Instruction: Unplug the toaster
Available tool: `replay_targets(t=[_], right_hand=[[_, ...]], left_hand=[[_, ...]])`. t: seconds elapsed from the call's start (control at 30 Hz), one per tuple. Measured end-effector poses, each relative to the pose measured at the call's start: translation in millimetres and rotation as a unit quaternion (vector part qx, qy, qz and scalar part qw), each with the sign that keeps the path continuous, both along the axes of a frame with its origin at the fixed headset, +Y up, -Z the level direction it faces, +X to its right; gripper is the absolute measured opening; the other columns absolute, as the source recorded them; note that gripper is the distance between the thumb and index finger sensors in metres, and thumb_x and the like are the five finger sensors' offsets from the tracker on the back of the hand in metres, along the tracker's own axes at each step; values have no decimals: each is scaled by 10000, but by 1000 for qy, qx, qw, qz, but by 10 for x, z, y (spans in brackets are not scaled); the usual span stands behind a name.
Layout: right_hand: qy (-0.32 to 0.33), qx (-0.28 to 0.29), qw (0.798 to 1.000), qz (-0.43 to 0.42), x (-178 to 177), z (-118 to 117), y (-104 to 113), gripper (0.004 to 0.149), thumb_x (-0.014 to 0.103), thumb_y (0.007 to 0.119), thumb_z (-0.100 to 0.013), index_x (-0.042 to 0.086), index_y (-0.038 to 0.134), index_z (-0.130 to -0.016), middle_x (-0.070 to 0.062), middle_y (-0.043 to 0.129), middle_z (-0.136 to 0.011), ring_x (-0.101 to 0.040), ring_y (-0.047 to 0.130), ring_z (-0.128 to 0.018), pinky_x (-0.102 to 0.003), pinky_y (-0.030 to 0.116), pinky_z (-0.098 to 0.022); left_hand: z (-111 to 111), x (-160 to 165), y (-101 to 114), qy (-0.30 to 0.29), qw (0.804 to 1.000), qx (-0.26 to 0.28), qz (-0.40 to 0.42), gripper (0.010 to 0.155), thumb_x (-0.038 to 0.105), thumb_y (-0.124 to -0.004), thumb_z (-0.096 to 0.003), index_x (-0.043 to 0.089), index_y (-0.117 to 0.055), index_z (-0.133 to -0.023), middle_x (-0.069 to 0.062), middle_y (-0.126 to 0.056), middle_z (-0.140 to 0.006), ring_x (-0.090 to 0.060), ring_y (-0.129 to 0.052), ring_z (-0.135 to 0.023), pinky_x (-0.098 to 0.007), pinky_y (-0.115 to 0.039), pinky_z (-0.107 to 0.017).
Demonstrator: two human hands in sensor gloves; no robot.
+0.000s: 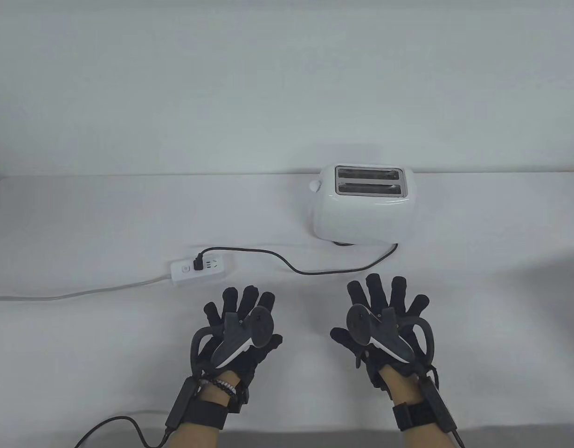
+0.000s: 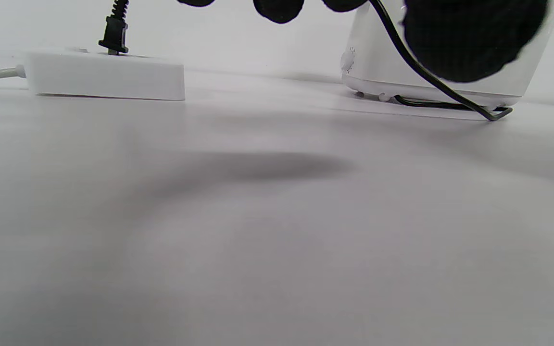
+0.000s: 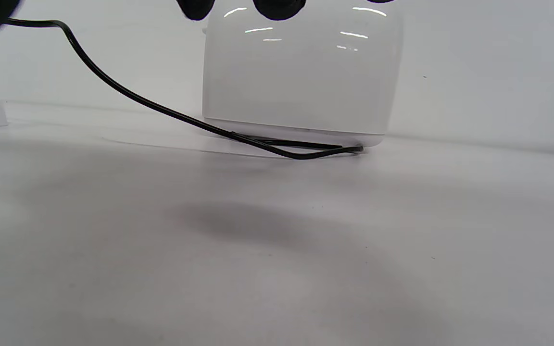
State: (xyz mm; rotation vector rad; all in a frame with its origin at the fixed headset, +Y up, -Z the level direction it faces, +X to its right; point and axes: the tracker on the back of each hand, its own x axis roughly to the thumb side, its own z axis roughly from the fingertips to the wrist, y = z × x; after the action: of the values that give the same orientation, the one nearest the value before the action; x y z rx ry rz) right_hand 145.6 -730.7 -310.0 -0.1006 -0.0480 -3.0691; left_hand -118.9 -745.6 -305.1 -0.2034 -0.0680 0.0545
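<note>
White toaster (image 1: pixel 365 204) sits at the back of the table (image 1: pixel 81 224), right of centre, two slots up, knob on its left end. Black cord (image 1: pixel 314 270) runs from under the toaster's front, curves left across the table to the black plug (image 1: pixel 199 262), which is seated in the white power strip (image 1: pixel 197 272); toaster not yet unplugged. Strip lies left of centre, its own pale cable (image 1: pixel 72 293) trailing off the left edge. Left hand (image 1: pixel 242 326) hovers near the front, just below and right of the strip, fingers spread, holding nothing. Right hand (image 1: pixel 384 322) hovers beside it, below the toaster, fingers spread, holding nothing. Hands well apart from each other; neither touches cord or plug. Left wrist view shows the plug (image 2: pixel 113 33) standing upright in the strip (image 2: pixel 106 74).
</note>
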Motion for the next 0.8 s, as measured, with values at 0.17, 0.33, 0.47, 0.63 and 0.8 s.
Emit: replay_targets(t=[0.17, 0.33, 0.47, 0.63, 0.8], right_hand=[[-6, 10, 1000, -15, 34, 11, 49, 1027, 791, 655, -278, 304, 269, -1095, -130, 208, -1182, -614, 222, -1000, -869, 269, -552], [-11, 7, 1000, -19, 63, -3, 42, 1026, 791, 655, -278, 304, 269, -1095, -130, 207, -1183, -613, 224, -1001, -869, 268, -552], [-12, 2, 1000, -17, 69, -10, 23, 1027, 791, 654, -278, 304, 269, -1095, -127, 206, -1183, -615, 221, -1000, -869, 268, -552], [-8, 2, 1000, -19, 65, -15, 22, 1026, 789, 657, -277, 305, 269, -1095, -130, 207, -1183, -613, 219, -1002, -868, 267, -554], [-9, 9, 999, -39, 113, 7, 76, 1025, 789, 657, -279, 303, 270, -1095, -131, 210, -1183, -614, 222, -1002, -868, 269, -552]], left_hand=[[-4, -2, -13, 0, 1000, -5, 2, 905, 688, -689, -423, 523, -182, -1154, 95, -202, -1334, -408, -182, -1246, -719, -243, -844], [-22, -3, -34, 1, 1000, -15, -2, 903, 690, -687, -424, 529, -177, -1152, 102, -196, -1335, -397, -173, -1251, -715, -236, -849], [-14, -35, -16, 6, 1000, -9, 8, 904, 688, -690, -422, 526, -185, -1153, 98, -209, -1335, -401, -185, -1249, -715, -244, -848], [-21, -67, -16, 13, 1000, -8, 10, 900, 687, -690, -423, 527, -189, -1153, 101, -213, -1334, -399, -188, -1250, -714, -246, -848], [-38, -190, 0, 40, 999, -1, 24, 904, 683, -697, -421, 521, -195, -1154, 94, -223, -1334, -399, -203, -1250, -715, -250, -848]])
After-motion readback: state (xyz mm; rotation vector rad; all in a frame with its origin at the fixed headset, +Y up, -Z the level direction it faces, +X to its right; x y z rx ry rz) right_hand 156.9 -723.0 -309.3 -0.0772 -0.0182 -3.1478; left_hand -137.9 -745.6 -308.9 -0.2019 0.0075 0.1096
